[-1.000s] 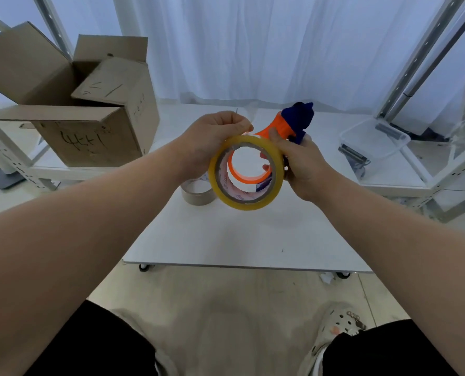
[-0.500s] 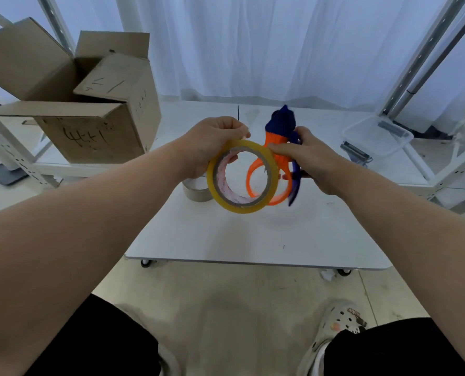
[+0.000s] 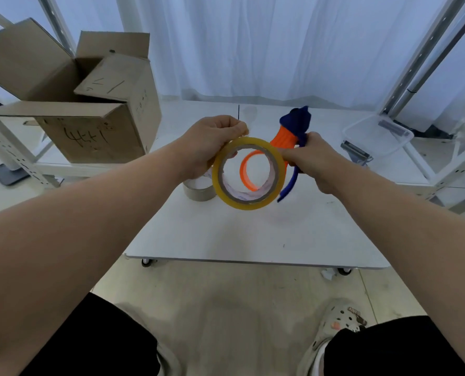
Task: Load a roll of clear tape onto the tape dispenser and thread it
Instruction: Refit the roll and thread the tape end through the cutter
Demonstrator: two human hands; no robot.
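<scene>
My left hand [image 3: 206,142] grips a yellowish roll of clear tape [image 3: 249,203] by its upper left rim and holds it upright above the white table [image 3: 253,240], its hole facing me. Right behind the roll, my right hand [image 3: 311,158] holds the orange and dark blue tape dispenser [image 3: 285,137]. The dispenser's orange ring shows through the roll's hole, a little right of its centre. The blue handle points up and away; a blue blade arm hangs down to the right of the roll.
An empty cardboard tape core [image 3: 198,189] stands on the table just left of the roll. An open cardboard box [image 3: 90,115] sits on a shelf at the left. A clear plastic tray [image 3: 378,137] and a metal clip lie at the right. Metal rack posts stand on both sides.
The dispenser has turned in my right hand and come in behind the roll, so its orange ring now lines up with the hole. My left hand kept the roll nearly still.
</scene>
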